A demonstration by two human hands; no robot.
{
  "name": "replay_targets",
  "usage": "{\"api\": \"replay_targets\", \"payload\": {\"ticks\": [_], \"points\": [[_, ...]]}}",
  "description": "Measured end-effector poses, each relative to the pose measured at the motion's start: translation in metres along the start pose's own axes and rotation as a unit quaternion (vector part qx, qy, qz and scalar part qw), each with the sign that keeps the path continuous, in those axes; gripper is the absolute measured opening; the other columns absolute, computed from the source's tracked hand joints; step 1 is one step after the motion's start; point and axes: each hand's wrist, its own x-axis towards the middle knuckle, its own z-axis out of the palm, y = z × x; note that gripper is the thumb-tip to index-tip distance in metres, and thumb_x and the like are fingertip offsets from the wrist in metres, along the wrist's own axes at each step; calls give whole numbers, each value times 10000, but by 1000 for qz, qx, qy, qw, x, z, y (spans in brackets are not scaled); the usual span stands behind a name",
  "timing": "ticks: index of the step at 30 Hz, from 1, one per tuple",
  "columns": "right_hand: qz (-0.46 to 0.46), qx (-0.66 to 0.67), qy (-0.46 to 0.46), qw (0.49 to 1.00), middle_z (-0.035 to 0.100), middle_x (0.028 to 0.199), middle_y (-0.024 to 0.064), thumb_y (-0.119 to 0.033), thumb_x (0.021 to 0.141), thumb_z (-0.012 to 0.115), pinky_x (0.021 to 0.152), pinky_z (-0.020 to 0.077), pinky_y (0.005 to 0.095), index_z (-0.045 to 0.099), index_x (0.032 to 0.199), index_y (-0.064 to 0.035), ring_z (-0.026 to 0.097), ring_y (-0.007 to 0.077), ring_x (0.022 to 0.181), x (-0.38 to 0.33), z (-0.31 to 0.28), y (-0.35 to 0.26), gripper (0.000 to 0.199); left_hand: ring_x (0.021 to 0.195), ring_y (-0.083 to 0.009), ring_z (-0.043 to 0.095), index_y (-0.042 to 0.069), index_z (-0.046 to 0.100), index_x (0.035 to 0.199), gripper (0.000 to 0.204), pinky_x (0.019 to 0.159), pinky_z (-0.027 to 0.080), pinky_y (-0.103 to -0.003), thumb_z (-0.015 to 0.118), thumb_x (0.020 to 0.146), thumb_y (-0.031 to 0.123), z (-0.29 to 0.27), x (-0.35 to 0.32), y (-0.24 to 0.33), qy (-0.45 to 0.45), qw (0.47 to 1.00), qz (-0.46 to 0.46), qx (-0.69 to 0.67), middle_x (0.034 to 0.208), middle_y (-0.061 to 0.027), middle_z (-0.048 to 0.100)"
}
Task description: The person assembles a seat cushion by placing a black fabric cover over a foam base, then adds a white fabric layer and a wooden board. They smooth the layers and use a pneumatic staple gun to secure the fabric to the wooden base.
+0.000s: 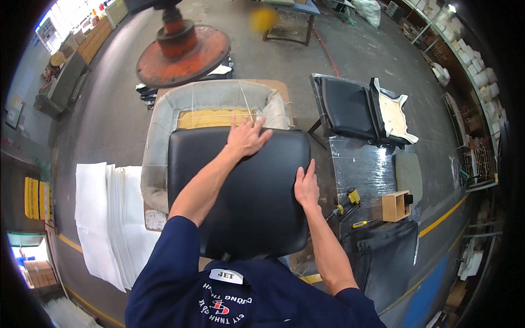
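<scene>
A black upholstered seat cushion (254, 191) with rounded corners fills the space before me, overlapping the near part of a padded grey frame (155, 142). My left hand (247, 136) lies over the cushion's far edge with its fingers spread. Against the right edge rests my right hand (307, 187), its fingers stretched along the side. Neither hand wraps round the cushion. Within the padded frame, beyond the cushion, a yellow surface (210, 118) shows behind thin white strings. The underside of the cushion is hidden.
An orange disc-shaped press head (186, 54) hangs beyond the frame. On the right, a plastic-covered table (355, 164) holds black cushions (344, 106), a yellow-and-black power tool (347, 202), a screwdriver (359, 224) and a wooden box (392, 206). White sheets (95, 213) are stacked at left.
</scene>
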Motion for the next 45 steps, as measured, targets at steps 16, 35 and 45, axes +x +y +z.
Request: {"api": "replay_targets", "payload": {"ticks": [16,35,45], "points": [[-105,128,-2,986,469,1431,327,-390,1044,402,1071,398,497,207,1568,-46,488,486,1289,21,-3,32,657,1386,-384,382,136,503,1428,588,1143,236,-611,545,933,452,7,-60,-30,185,976,-55,101,1489,-148,463],[97,448,-139,878,543,1407,239,-470,1074,318,1095,383,375,417,1446,90,510,336,1318,37,11,55,679,1267,-358,545,-33,436,1436,674,1082,383,-405,323,1058,515,-4,-198,-174,122,880,-280,-363,1356,-274,569],[-37,207,32,977,604,1325,257,-356,1067,346,1033,429,400,475,1418,33,574,383,1252,-129,4,79,540,1303,-376,427,-15,403,1472,568,1120,329,-444,499,1027,325,10,-294,-99,249,935,-209,-138,1379,-241,461]]}}
